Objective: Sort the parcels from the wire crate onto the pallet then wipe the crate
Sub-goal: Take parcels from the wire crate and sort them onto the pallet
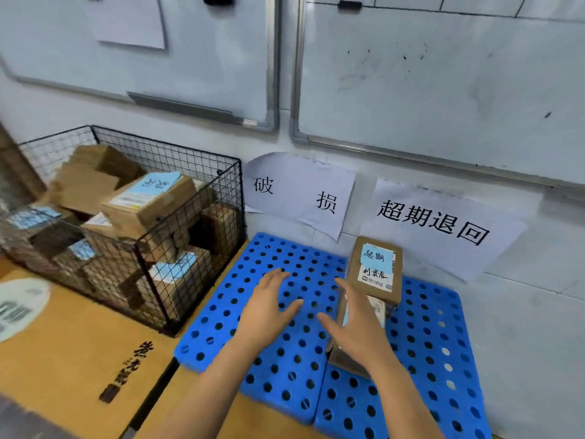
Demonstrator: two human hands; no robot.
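Both hands are held over the blue pallet (285,375), fingers spread wide, nothing gripped. The left hand (269,308) is above bare grid, the right hand (354,327) partly over the near parcel (377,309); contact cannot be told. Unsorted parcels (148,201) are heaped in the wire crate (190,236), far-left of the fingers. The left hand is judged nearer.

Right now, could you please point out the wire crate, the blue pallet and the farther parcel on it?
wire crate (183,161), head view, on its back mesh wall.
blue pallet (424,315), head view, on its bare right half.
farther parcel (376,270), head view, on its labelled top face.
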